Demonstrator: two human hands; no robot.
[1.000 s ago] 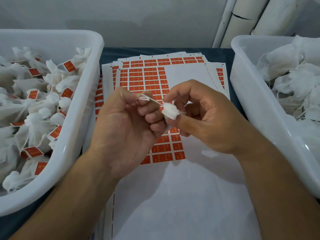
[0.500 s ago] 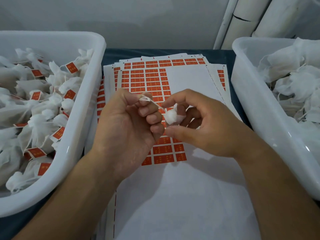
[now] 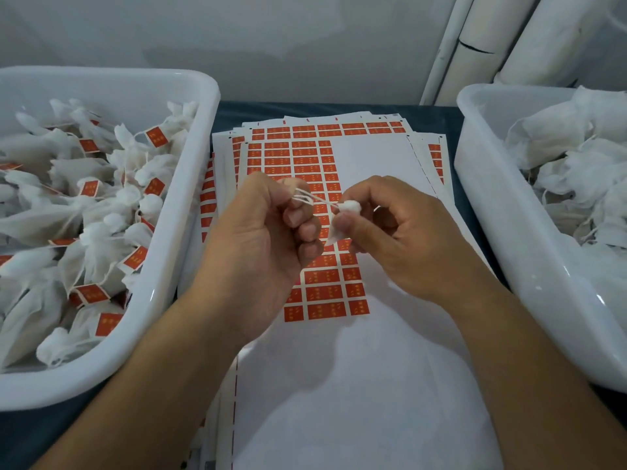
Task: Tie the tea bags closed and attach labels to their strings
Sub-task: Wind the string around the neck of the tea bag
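Observation:
A small white tea bag [image 3: 342,218] is pinched at its gathered neck by my right hand [image 3: 403,235], its body mostly hidden behind the fingers. Its white string [image 3: 310,197] runs taut to the left, where my left hand [image 3: 261,242] grips it with curled fingers, a few loops showing above the index finger. Both hands hover over a sheet of red labels [image 3: 298,161] lying in the middle of the table.
A white tub [image 3: 190,212] on the left holds several tied tea bags with red labels. A second white tub [image 3: 488,212] on the right holds unlabelled white bags. Stacked label sheets [image 3: 373,385] cover the dark table between them. White pipes [image 3: 475,45] stand at the back right.
The hands have drawn slightly apart, so more string shows between them. The bag's gathered top now pokes up above my right fingers.

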